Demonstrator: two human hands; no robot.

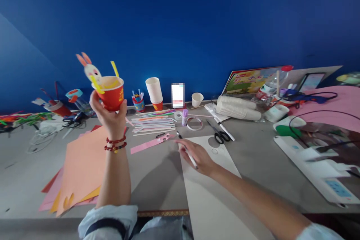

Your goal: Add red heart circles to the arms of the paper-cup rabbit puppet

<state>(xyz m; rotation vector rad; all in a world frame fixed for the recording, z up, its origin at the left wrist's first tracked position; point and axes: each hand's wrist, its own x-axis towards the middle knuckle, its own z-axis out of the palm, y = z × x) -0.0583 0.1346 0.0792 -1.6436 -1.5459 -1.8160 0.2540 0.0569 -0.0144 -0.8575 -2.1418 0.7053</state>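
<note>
My left hand [111, 120] is raised above the table with its fingers wrapped round a red paper cup [111, 96]. A white rabbit cutout [92, 72] with pink ears stands up from the cup's rim, and yellow strips [114, 69] stick out beside it. Lower down, my right hand [197, 155] hovers over a sheet of white paper [213, 191], closed round a white pen [192, 158]. A black tip shows past the fingers, in line with the pen. Small circles [214, 151] are marked on the paper. A pink strip [149, 144] lies left of this hand.
Coloured paper [84, 165] is stacked at left. Straws [153, 124], a glue stick [185, 117], a tape roll [194, 123] and black-handled scissors [221, 135] lie in the middle. Behind are stacked paper cups [239, 108] and a phone [178, 95]. A power strip [312, 168] with cables is at right.
</note>
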